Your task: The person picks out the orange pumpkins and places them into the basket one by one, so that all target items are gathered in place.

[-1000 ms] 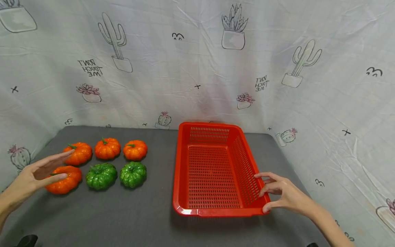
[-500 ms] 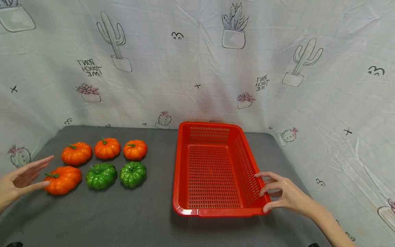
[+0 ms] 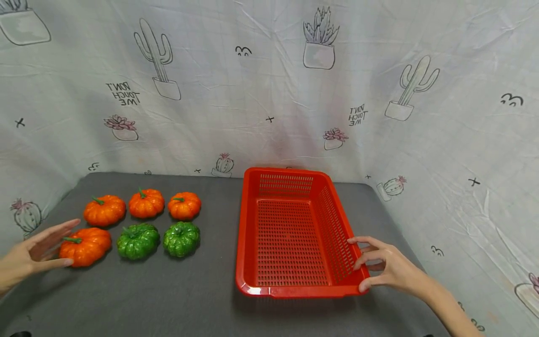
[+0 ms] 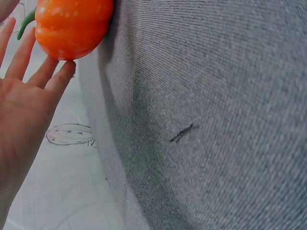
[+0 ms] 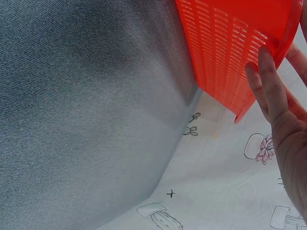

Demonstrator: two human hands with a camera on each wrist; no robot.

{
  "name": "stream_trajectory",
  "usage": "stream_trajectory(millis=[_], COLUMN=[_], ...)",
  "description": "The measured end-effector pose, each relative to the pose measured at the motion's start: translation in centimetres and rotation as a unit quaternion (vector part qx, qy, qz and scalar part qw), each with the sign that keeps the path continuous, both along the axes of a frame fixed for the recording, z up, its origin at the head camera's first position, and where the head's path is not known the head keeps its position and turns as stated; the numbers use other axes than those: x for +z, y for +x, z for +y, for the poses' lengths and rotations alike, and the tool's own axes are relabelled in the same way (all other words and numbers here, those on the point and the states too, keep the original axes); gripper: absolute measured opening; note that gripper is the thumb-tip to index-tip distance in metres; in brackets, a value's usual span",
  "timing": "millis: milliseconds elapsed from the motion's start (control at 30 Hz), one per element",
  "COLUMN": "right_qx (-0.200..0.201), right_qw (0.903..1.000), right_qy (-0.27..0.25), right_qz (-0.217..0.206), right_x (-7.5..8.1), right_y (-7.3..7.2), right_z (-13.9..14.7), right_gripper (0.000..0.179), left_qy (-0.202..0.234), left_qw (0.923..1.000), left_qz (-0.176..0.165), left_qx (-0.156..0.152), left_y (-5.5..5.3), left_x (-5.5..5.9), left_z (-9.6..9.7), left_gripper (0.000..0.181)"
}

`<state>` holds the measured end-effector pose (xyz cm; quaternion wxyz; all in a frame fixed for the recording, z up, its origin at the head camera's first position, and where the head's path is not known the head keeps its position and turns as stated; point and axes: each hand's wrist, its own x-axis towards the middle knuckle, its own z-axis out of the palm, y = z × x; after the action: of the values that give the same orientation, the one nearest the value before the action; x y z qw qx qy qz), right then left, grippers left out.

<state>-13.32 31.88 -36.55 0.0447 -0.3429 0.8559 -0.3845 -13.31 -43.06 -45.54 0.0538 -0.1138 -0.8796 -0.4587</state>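
Spread wide and nearly straight, the left hand's (image 3: 29,260) fingers frame a shiny, ribbed orange pumpkin (image 3: 90,249) — green-stemmed, near left on the grey table (image 3: 189,299). The right hand (image 3: 389,267) pinches the red basket's (image 3: 301,291) near right corner. Two green pumpkins (image 3: 138,242) stand between; three other pumpkins (image 3: 146,205) sit farther back.

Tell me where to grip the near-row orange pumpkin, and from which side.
Grip the orange pumpkin around its ribbed body, probably from the left, where the left hand is; its right side is close to a green pumpkin, and the stem looks thin.
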Motion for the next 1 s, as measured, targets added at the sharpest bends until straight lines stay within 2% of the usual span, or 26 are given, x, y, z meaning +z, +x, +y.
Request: stream_trajectory(millis=[100, 300, 400, 567, 733, 1000], right_qx=[-0.001, -0.003, -0.004, -0.001, 0.001, -0.001], right_qw=[1.0000, 0.9999, 0.9999, 0.9999, 0.9998, 0.9998], right_qy=[-0.001, -0.010, -0.011, -0.017, -0.018, -0.018], right_qz=[0.001, -0.007, -0.011, -0.001, 0.013, 0.003], right_x=[-0.1, -0.1, -0.2, -0.4, -0.5, -0.5], right_y=[0.0, 0.0, 0.0, -0.1, -0.1, -0.1], right_z=[0.0, 0.1, 0.0, 0.1, 0.1, 0.1], right_gripper=[0.024, 0.025, 0.025, 0.025, 0.026, 0.025], left_qy=[0.011, -0.010, -0.015, -0.023, -0.010, -0.005], left_qw=[0.9992, 0.9967, 0.9968, 0.9986, 0.9992, 0.9953], left_qz=[-0.038, -0.079, -0.077, -0.047, -0.027, -0.048], left_qx=[0.002, 0.018, 0.018, 0.007, -0.027, -0.084], left_y=[0.0, -0.1, -0.2, -0.8, -1.9, -2.7], left_x=[0.0, 0.2, 0.2, -0.4, -1.2, 0.0], left_z=[0.2, 0.9, 0.9, 0.2, -1.3, -1.2], left_gripper=[0.092, 0.090, 0.090, 0.090, 0.087, 0.073])
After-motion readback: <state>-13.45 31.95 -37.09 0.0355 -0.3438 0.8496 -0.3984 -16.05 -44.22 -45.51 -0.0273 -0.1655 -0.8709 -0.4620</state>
